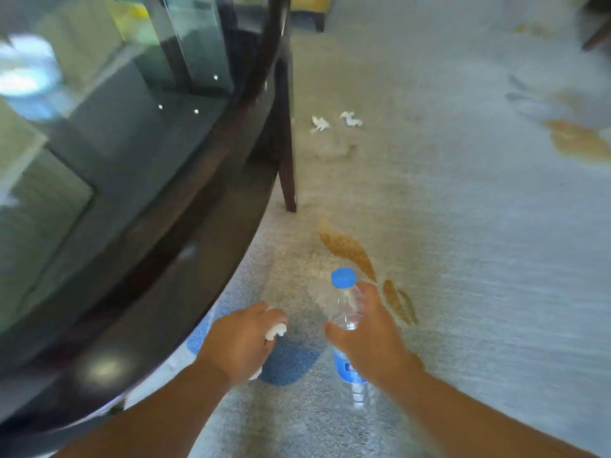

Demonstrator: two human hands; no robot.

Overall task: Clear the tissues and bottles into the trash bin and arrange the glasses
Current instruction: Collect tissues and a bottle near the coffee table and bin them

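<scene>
My right hand grips a clear plastic bottle with a blue cap and a blue label, held over the carpet. My left hand is curled round a crumpled white tissue that pokes out between its fingers. Two more crumpled white tissues lie on the carpet ahead, one close to the table leg and another just right of it. No trash bin or glasses can be made out in this blurred view.
A dark-framed glass-topped table fills the left side, and its dark leg stands on the pale carpet. The carpet has brown and blue patterning. A dark furniture leg shows at the far top right.
</scene>
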